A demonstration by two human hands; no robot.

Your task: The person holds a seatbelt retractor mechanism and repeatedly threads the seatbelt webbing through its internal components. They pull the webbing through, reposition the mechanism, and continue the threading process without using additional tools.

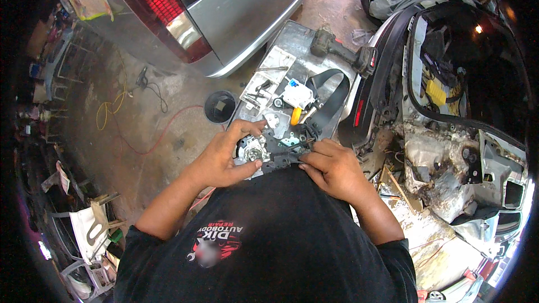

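The dark mechanism (279,154) lay at the bench's (297,39) near edge, long axis left to right. The left hand (224,160) grasped its round silver left end; the right hand's (331,168) fingers pinched its right end.

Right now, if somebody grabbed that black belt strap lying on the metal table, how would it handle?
The black belt strap would probably be floppy: it lies in a soft loop on the metal table, so it should sag and trail rather than keep shape. It looks flat and thin, so likely light. Its lower end runs into the mechanism between the left hand and right hand, so it may tug that.
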